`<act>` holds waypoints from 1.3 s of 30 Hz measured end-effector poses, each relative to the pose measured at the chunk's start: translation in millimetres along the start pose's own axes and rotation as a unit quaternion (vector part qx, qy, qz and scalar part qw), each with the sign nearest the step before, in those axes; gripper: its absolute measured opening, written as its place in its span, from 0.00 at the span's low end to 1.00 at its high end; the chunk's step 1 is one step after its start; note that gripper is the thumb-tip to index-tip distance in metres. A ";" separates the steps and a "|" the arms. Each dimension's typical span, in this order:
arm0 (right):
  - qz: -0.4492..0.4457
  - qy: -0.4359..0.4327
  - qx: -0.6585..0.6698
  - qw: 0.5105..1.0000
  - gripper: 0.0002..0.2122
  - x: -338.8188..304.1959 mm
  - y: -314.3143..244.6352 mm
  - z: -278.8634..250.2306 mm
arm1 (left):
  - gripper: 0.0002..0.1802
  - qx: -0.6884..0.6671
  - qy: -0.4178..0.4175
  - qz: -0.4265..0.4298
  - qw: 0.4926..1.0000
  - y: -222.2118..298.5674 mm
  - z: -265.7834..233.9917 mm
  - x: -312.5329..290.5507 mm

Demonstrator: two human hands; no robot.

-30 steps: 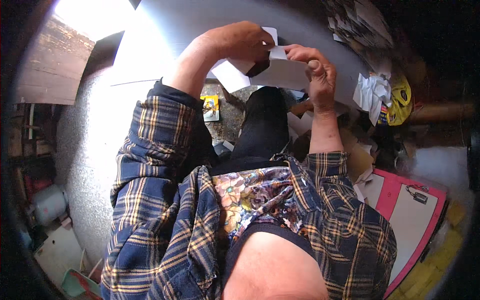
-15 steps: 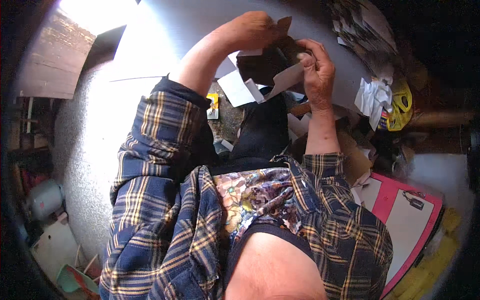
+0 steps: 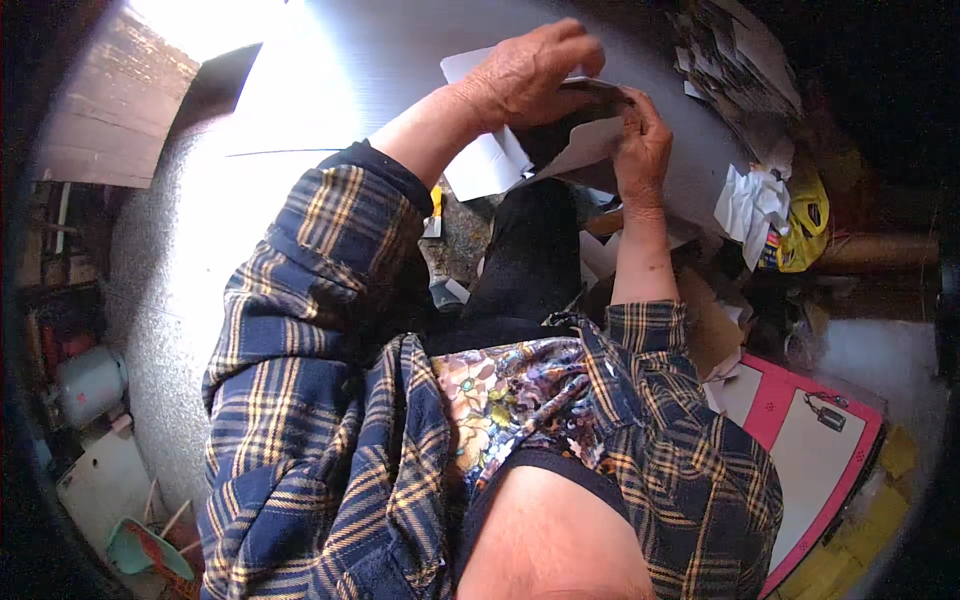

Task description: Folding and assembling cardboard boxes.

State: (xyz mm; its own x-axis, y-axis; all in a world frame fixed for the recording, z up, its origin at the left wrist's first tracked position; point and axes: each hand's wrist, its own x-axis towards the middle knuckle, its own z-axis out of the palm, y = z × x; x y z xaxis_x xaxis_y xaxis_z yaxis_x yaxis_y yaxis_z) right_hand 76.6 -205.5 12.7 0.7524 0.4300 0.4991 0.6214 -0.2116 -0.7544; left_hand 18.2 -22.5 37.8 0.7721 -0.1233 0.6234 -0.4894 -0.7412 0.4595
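Between my hands, above my dark-trousered lap, is an open cardboard box (image 3: 590,145) with pale flaps and a dark inside. My left hand (image 3: 530,75) is at its far edge, bent fingers above and thumb below a flap; the fingertips are slightly blurred. My right hand (image 3: 642,148) grips the box's right side, with fingers curled over the upper corner. A white flap (image 3: 485,165) sticks out below my left wrist. Part of the box is hidden behind my left hand.
A large pale board (image 3: 300,100) lies beyond my left arm. Stacked cardboard pieces (image 3: 740,70) are at the far right, above crumpled white paper (image 3: 752,205) and a yellow bag (image 3: 805,225). A pink-edged white panel (image 3: 800,450) lies at right, a green scoop (image 3: 135,548) at lower left.
My left hand has shifted from the box's far corner onto its edge, its fingers now reaching over. The box has turned slightly, and the left white flap shows differently. My right hand stays on its side.
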 end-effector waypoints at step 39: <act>0.015 -0.047 0.071 0.996 0.10 1.7 -0.6 -5.6 | 0.14 -0.111 -0.286 -0.086 0.948 -36.7 -56.2 -33.8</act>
State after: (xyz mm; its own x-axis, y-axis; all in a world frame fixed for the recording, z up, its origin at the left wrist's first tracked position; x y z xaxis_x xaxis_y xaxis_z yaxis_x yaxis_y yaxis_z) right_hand 78.7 -209.6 16.4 0.7423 0.5077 0.4374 0.5559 -0.1021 -0.8250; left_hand -12.7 45.9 35.4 0.9103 -0.3987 0.1113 -0.3612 -0.6338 0.6840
